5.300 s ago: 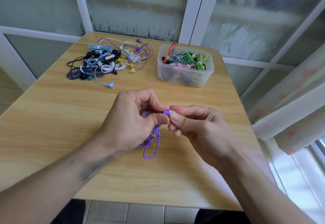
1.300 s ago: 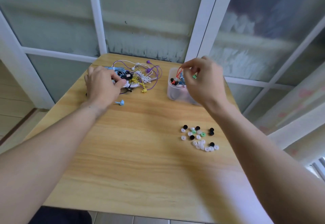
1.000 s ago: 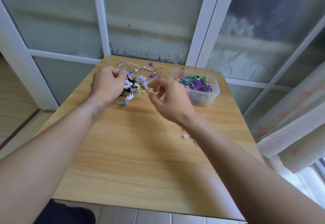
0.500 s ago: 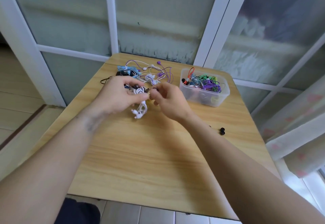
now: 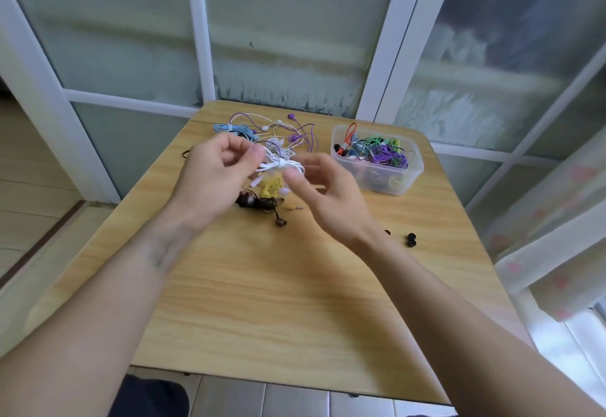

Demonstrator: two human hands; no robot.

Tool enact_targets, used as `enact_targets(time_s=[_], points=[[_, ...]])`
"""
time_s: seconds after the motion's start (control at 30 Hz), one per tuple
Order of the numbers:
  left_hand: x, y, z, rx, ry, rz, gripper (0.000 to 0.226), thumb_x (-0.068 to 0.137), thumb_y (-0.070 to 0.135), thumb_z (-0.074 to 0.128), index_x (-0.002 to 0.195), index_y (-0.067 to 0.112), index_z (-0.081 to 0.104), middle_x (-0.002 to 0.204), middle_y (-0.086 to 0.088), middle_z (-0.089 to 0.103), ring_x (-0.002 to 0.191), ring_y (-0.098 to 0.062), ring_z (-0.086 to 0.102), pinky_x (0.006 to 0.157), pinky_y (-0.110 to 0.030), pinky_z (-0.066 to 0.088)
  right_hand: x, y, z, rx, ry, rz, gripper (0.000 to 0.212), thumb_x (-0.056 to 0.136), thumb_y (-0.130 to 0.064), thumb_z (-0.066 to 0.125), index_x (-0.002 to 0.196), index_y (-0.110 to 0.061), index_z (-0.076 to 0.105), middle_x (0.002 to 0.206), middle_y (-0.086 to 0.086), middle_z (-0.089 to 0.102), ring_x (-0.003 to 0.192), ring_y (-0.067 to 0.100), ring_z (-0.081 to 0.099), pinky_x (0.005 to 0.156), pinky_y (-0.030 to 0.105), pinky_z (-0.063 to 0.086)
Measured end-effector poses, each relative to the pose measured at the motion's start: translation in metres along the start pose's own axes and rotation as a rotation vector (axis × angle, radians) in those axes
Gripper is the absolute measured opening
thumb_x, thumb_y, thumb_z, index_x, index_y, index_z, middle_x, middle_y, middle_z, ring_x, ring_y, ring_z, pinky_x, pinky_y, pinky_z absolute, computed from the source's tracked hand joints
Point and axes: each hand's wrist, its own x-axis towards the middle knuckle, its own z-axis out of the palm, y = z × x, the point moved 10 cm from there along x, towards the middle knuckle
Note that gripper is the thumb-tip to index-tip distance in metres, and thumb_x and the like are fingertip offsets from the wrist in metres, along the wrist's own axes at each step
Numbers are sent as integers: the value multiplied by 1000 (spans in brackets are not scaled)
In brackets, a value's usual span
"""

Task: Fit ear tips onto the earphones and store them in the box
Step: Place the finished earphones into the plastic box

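I hold a coiled white earphone bundle point(image 5: 278, 165) above the table between both hands. My left hand point(image 5: 219, 180) pinches its left end with thumb and fingers. My right hand point(image 5: 319, 187) pinches its right end. Below the bundle lie yellow earphones point(image 5: 270, 187) and dark brown earphones point(image 5: 262, 203). Behind my hands sits the tangled pile of earphones point(image 5: 288, 131) in purple, blue and white. The clear plastic box point(image 5: 377, 177) at the back right holds several coloured earphones. Black ear tips point(image 5: 410, 239) lie to the right of my right wrist.
The wooden table point(image 5: 278, 302) stands against a frosted window with white frames point(image 5: 393, 39). A curtain point(image 5: 557, 236) hangs at the right, close to the table's edge. Tiled floor shows below the near edge.
Both hands have lifted a white earphone bundle out of the pile and drawn it toward me. Dark brown and yellow earphones now lie exposed beneath it.
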Motion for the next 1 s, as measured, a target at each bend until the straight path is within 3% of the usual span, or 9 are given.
enact_targets(time_s=[0.1,0.23,0.33,0.4,0.53,0.63,0.73,0.9,1.0], points=[[-11,-12,21,-231,-8,-139,7,94,15,60,90,9,60,68,-1,69,60,-13,62,57,-25,49,-9,8,-5,229,-9,61,21,91,-13,70,108,-2,64,88,7,72,78,17,70,72,28,58],[-26,-22,51,-389,-145,-298,13,90,12,63,100,5,57,83,-12,68,66,-24,64,64,-33,52,-20,15,-21,310,-34,144,10,94,-6,64,101,0,66,76,8,67,65,20,65,61,32,58],[-37,-24,75,-245,-348,-319,43,76,32,74,111,9,60,92,-10,72,77,-23,67,73,-35,51,-35,15,-18,179,-270,179,10,97,-9,60,92,-6,68,76,7,63,62,20,57,55,31,48],[-49,-22,93,-163,-496,-289,46,77,34,77,114,12,63,91,-11,73,80,-22,67,73,-30,51,-46,11,-18,130,-358,181,10,97,-11,60,98,-4,67,77,11,63,59,19,53,53,27,44],[-67,-26,115,-189,-605,-307,36,82,32,63,108,7,69,88,-12,72,71,-26,64,60,-29,45,-55,22,-44,134,-192,260,30,89,-17,71,110,0,56,76,17,66,54,17,53,47,18,41],[-73,-34,124,-292,-589,-404,29,83,22,61,105,4,68,82,-8,70,64,-20,65,54,-23,49,-65,36,-55,331,-96,344,26,88,-14,70,108,0,59,78,16,64,55,15,55,45,14,40],[-77,-42,132,-346,-563,-479,20,91,13,57,105,2,67,85,-13,67,65,-23,67,53,-24,52,-71,47,-63,391,-78,346,44,75,-18,76,115,-6,61,84,9,69,64,17,60,49,16,42],[-83,-45,144,-406,-571,-542,28,86,14,61,110,0,64,86,-12,68,61,-25,63,50,-28,49,-72,43,-77,270,5,197,11,83,-5,74,90,0,68,74,7,72,61,14,59,51,14,43],[-88,-44,148,-364,-597,-517,29,85,21,62,108,4,64,74,-4,67,56,-18,55,49,-24,41,-77,39,-77,211,-12,133,10,83,-7,76,86,-2,69,75,11,73,62,14,59,53,12,42]])
